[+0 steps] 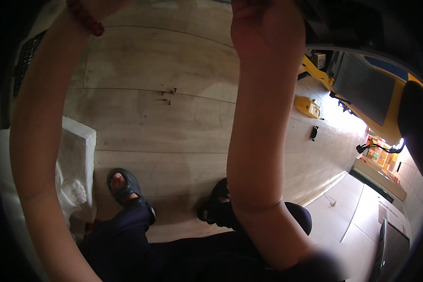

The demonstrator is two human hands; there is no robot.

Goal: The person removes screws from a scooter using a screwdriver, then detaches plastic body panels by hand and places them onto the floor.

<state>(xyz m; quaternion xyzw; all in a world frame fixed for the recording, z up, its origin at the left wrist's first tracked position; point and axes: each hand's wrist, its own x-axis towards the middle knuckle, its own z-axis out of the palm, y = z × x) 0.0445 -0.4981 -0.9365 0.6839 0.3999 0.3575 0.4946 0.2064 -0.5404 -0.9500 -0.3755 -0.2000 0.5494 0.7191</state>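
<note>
Both of my forearms reach up to the upper edge of the head view. My left hand (105, 5) is mostly cut off there, past a wrist with a dark red bead bracelet (85, 19); its fingers are out of the picture. My right hand (268, 23) is at the top, right of the middle, beside a dark, shadowed object (343, 28). The upper edge and shadow hide most of its fingers, so I cannot tell what it holds or touches. Below, between the forearms, several small dark pieces (168, 95) lie on the wood-look floor (164, 127).
A white, rough-edged block (82, 136) with a moulded, foot-like shape stands left of my sandalled foot (122, 185). On the right are a yellow-framed machine (385, 103), a small yellow object (308, 107), a black piece (314, 133) on the floor, and a dark screen (392, 254).
</note>
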